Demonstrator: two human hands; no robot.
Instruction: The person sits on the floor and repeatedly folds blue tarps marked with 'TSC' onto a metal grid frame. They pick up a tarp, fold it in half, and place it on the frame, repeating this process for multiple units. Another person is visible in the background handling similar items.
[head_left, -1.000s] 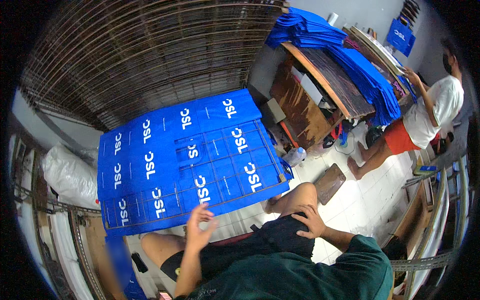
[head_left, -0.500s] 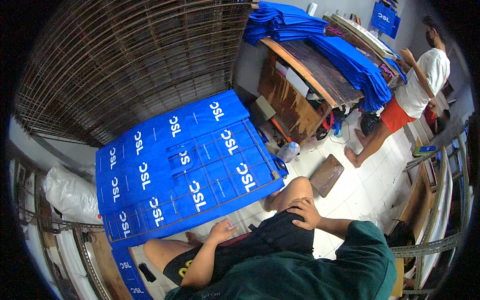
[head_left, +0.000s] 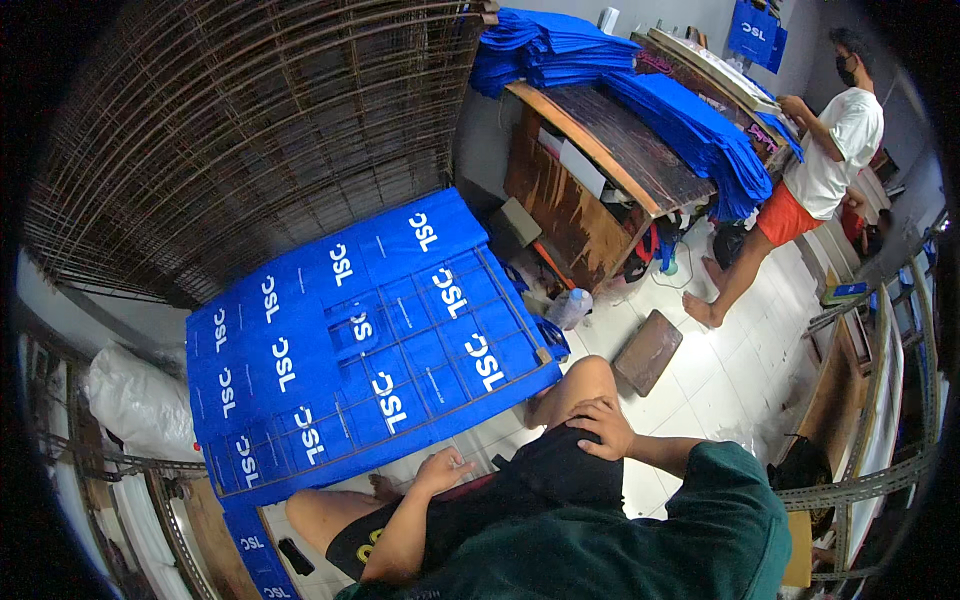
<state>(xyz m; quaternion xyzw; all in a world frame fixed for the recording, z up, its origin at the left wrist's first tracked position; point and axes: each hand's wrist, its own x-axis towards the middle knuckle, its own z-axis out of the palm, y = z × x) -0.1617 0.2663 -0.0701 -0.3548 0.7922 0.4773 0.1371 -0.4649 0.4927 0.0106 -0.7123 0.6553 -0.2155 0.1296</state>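
My right hand (head_left: 603, 427) lies spread over my right knee, on the black shorts (head_left: 560, 475), and holds nothing. Above my lap, my left hand (head_left: 440, 472) hangs with loosely bent fingers and a small gap at the tips; I see nothing in it. Just ahead of it is the near edge of a metal wire rack (head_left: 545, 355). Blue printed fabric panels (head_left: 310, 350) with white lettering are spread out in rows on and under the rack's bars. Neither hand touches them.
Raised wire racks (head_left: 270, 130) tower at the far left. Stacks of blue fabric (head_left: 560, 50) sit on a wooden table (head_left: 650, 150). Beside it stands a person (head_left: 835, 150) in a white shirt. A brown block (head_left: 648, 352) and a plastic bottle (head_left: 572, 308) are on the floor.
The view has shifted slightly, so the scene sits a little to the left. The person at the table has lowered a raised hand toward the tabletop. My hands stay in place.
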